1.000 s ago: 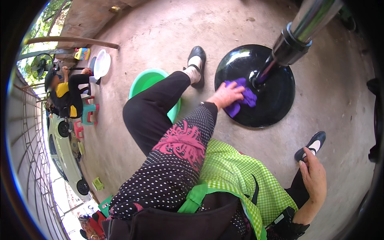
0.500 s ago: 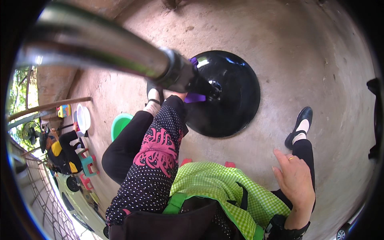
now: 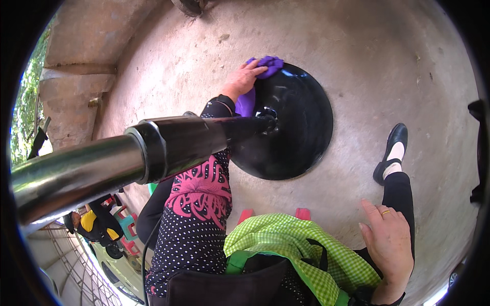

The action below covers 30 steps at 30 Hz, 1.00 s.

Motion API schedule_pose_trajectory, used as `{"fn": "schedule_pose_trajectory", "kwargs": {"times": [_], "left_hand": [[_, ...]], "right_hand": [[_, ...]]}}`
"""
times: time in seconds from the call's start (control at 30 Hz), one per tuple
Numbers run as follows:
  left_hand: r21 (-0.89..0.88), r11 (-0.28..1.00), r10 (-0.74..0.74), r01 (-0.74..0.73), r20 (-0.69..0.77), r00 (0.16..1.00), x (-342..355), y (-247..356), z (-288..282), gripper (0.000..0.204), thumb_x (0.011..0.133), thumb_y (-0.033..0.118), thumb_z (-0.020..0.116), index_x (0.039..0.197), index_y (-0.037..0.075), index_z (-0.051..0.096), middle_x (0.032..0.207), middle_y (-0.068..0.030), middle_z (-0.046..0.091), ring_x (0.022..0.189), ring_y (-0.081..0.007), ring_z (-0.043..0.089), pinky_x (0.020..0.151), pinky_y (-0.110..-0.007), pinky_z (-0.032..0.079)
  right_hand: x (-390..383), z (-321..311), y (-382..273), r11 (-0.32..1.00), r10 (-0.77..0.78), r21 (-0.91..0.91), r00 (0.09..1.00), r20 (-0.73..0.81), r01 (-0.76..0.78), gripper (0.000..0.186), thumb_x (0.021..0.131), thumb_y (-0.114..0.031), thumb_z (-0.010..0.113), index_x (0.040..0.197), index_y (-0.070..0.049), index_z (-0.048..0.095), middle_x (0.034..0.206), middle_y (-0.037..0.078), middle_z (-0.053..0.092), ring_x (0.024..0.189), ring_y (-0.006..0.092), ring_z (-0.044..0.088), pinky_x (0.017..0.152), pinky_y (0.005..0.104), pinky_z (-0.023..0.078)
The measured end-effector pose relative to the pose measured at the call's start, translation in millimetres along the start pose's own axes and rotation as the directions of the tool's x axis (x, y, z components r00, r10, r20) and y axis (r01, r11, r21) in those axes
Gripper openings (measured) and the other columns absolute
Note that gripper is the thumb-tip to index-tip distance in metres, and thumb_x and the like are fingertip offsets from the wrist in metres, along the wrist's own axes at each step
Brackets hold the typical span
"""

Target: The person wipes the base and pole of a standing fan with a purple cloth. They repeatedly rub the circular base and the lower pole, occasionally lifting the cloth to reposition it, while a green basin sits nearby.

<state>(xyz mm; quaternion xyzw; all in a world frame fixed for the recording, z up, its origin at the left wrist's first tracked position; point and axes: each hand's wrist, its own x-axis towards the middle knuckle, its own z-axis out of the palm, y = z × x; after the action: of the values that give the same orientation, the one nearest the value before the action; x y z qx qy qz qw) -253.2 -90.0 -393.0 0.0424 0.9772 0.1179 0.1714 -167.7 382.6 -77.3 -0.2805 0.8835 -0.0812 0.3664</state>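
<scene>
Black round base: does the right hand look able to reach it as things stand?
Probably yes: the right hand looks unoccupied, and between it and the near edge of the black base only floor shows.

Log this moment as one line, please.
left hand: on purple cloth at edge of round black base | right hand: loosely open, nothing visibly held, near right leg | pole: joined to base's middle

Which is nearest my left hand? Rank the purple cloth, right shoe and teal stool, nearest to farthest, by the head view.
1. Purple cloth: touching the left hand's fingers.
2. Right shoe: to the right, beyond the black base.
3. Teal stool: background, lower left.
</scene>
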Motion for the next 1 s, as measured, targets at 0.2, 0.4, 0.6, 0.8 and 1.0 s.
{"fn": "schedule_pose_trajectory", "kwargs": {"times": [0.2, 0.4, 0.6, 0.8, 1.0], "left_hand": [[-0.176, 0.904, -0.378, 0.389, 0.093, 0.921, -67.6, -50.6, 26.5, 0.086, 0.083, 0.064, 0.064, 0.154, 0.021, 0.039, 0.161, -0.0236, 0.025, 0.147, -0.0442, 0.026, 0.12, -0.05, 0.026], [-0.319, 0.907, -0.264, 0.275, 0.079, 0.961, -163.5, -32.9, 72.0, 0.099, 0.075, 0.058, 0.077, 0.153, 0.013, 0.037, 0.16, -0.0208, 0.028, 0.148, -0.0414, 0.023, 0.121, -0.05, 0.022], [-0.332, 0.762, -0.606, 0.557, -0.059, 0.793, -232.7, 76.7, 99.3, 0.109, 0.065, 0.046, 0.089, 0.155, 0.018, 0.033, 0.161, -0.0272, 0.017, 0.144, -0.0529, 0.023, 0.119, -0.053, 0.028], [-0.409, 0.617, -0.767, 0.672, -0.119, 0.631, -243.3, 185.7, 129.6, 0.081, 0.083, 0.028, 0.077, 0.151, 0.016, 0.036, 0.154, -0.0297, 0.028, 0.129, -0.0549, 0.039, 0.11, -0.054, 0.039], [-0.549, 0.595, -0.67, 0.587, 0.064, 0.74, -226.2, 237.6, 121.6, 0.048, 0.081, 0.012, 0.069, 0.128, 0.014, 0.058, 0.132, -0.0213, 0.047, 0.115, -0.0465, 0.053, 0.101, -0.051, 0.047]], "right_hand": [[-1.8, 2.7, 2.2, 0.997, -0.052, -0.052, 0.997, -0.06, 0.049, 0.049, 0.082, -0.013, 0.073, 0.128, -0.006, 0.058, 0.098, 0.012, 0.066, 0.093, 0.0293, 0.063, 0.08, 0.0412, 0.047], [-10.7, 7.9, 0.7, 0.997, -0.075, -0.021, 0.991, -0.114, 0.073, 0.049, 0.081, -0.009, 0.072, 0.128, -0.007, 0.058, 0.1, 0.015, 0.065, 0.091, 0.0334, 0.062, 0.08, 0.0427, 0.048], [-17.7, 16.0, 5.2, 0.985, -0.143, 0.074, 0.972, -0.189, 0.159, 0.045, 0.084, -0.009, 0.07, 0.128, -0.006, 0.059, 0.1, 0.018, 0.066, 0.093, 0.0372, 0.063, 0.082, 0.0456, 0.049], [-24.8, 24.2, 12.4, 0.976, -0.167, 0.101, 0.96, -0.224, 0.193, 0.042, 0.088, -0.012, 0.068, 0.129, -0.007, 0.058, 0.095, 0.018, 0.065, 0.091, 0.0367, 0.062, 0.081, 0.0443, 0.049], [-22.6, 25.4, 17.7, 0.971, -0.188, 0.106, 0.958, -0.216, 0.214, 0.042, 0.088, -0.013, 0.068, 0.129, -0.009, 0.058, 0.098, 0.016, 0.066, 0.092, 0.036, 0.063, 0.082, 0.0438, 0.05]]}}
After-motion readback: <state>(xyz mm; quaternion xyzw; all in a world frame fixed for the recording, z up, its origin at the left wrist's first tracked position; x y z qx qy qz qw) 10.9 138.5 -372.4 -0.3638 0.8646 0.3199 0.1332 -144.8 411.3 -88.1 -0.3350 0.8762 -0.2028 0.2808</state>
